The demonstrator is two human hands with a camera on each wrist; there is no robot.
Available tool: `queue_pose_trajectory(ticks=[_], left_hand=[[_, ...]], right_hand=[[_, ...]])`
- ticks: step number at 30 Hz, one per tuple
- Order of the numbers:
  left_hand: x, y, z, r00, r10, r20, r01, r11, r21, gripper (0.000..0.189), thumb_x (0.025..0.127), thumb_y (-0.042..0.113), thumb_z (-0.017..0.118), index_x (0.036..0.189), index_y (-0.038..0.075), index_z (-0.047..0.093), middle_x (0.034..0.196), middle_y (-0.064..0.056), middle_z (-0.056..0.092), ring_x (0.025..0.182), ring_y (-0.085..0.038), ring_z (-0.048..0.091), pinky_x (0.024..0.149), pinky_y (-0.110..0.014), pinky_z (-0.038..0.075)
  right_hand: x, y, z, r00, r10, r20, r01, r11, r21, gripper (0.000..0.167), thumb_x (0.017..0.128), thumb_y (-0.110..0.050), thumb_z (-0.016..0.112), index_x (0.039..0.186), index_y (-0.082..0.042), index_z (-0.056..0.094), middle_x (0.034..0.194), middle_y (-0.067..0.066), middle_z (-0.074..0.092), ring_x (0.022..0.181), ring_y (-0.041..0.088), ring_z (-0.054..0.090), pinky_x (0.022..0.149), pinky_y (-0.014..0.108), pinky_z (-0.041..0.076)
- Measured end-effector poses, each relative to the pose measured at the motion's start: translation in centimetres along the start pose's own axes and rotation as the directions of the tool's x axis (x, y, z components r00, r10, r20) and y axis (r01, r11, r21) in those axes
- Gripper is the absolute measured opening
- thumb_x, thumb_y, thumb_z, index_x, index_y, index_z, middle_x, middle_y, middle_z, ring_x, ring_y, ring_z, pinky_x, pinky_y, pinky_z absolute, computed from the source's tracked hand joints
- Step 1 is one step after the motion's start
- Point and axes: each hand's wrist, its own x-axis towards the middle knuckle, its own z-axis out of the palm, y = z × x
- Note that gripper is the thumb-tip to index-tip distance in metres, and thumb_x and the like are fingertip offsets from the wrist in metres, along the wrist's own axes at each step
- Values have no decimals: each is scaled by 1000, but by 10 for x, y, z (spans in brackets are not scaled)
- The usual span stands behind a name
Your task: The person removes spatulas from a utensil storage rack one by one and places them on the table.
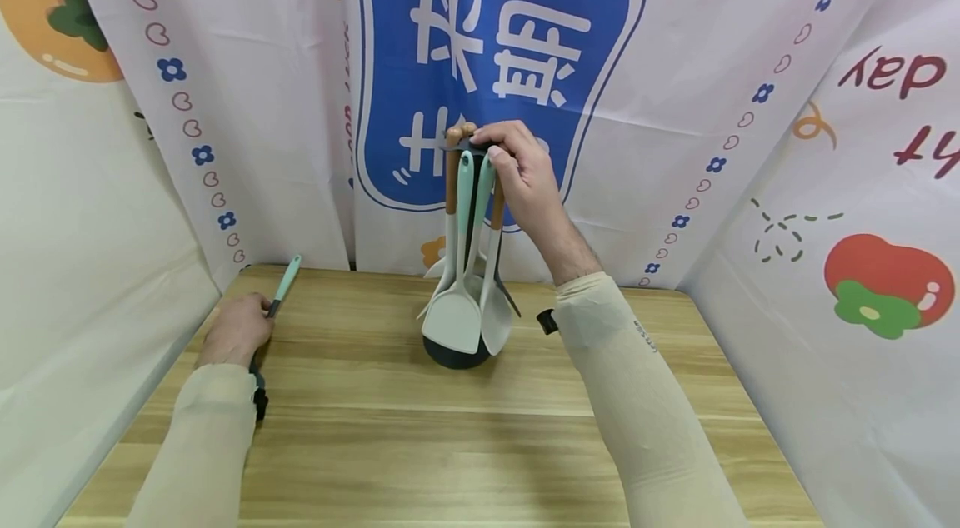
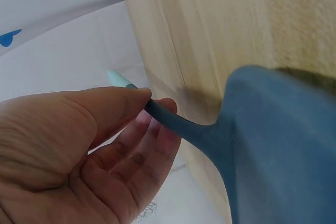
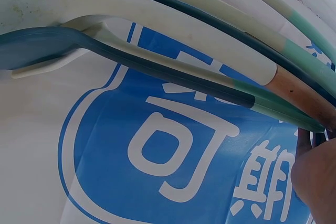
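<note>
My left hand is at the table's left side, its thumb and fingers pinching the dark blue-grey neck of a spatula. The spatula's mint handle points toward the back wall, and its broad head is low over the wood. My right hand grips the top of a black rotating-style utensil stand, thumb beside a mint handle. Hanging round the stand are a pale spatula, a pale spoon-like utensil and others with mint or wooden handles. In the right wrist view, the fingers show only at the edge.
The wood-grain table runs up to a printed cloth hanging behind it. More cloth closes in the left and right sides. The utensil stand is near the table's back edge, around the middle.
</note>
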Motion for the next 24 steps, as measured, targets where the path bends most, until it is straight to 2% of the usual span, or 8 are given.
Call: queue_pose_trajectory(ticks=[12, 19, 24], left_hand=[[2, 3, -3, 1000, -19, 22, 19, 999, 28, 40, 110, 5, 63, 144, -14, 61, 140, -46, 66, 117, -56, 70, 101, -73, 62], [3, 5, -5, 998, -42, 51, 40, 999, 34, 37, 109, 4, 63, 141, -16, 62, 135, -45, 67, 113, -53, 71, 99, -70, 64], [4, 5, -7, 995, -60, 77, 56, 997, 56, 39, 107, 4, 62, 140, -16, 63, 138, -45, 66, 120, -56, 71, 104, -71, 64]], right_hand=[[-1, 0, -2, 1000, 3, -1, -3, 1000, 8, 46, 118, -32, 45, 135, -5, 78, 145, 17, 73, 134, 33, 62, 114, 43, 43], [-1, -1, -2, 1000, 6, 7, -7, 1000, 23, 44, 119, -30, 46, 136, -5, 78, 146, 16, 73, 135, 32, 62, 111, 41, 48], [-1, 0, -2, 1000, 3, 14, -4, 999, 42, 43, 120, -29, 46, 137, -3, 77, 145, 18, 72, 135, 32, 64, 108, 37, 53]])
